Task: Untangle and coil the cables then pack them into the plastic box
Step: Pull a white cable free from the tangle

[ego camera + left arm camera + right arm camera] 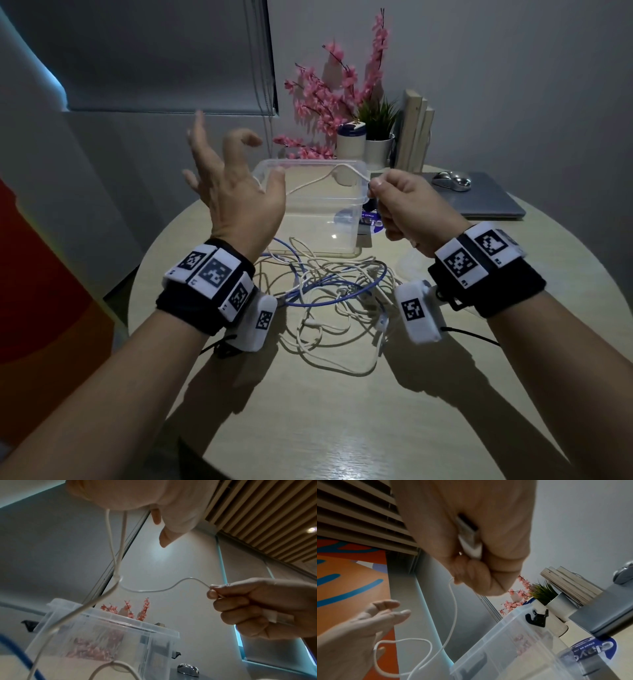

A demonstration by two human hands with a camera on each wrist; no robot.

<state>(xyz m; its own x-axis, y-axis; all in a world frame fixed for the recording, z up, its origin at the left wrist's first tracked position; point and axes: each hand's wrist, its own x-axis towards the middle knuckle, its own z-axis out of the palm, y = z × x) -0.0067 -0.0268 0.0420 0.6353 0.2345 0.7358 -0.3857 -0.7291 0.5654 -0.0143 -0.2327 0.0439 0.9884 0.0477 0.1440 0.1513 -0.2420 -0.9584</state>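
Observation:
A thin white cable (pixel 308 183) runs in the air between my two hands, above the clear plastic box (pixel 318 219). My left hand (pixel 236 198) is raised with its fingers spread and straight; the cable is looped over its palm near the thumb, and the strands hang down from it (pixel 108 534). My right hand (pixel 400 205) pinches the cable between thumb and forefinger, and the white USB plug (pixel 469 534) is tucked into its curled fingers. Below my wrists, a tangle of white and blue cables (pixel 329 291) lies on the round table (pixel 342 428). The box is open and nothing shows inside it.
Behind the box stand pink artificial flowers (pixel 342 89), a white cup (pixel 349 144), a potted green plant (pixel 378 150) and upright books (pixel 414 130). A closed grey laptop (pixel 486 202) with a silver mouse (pixel 452 180) lies at the back right. Left of the table is an orange wall.

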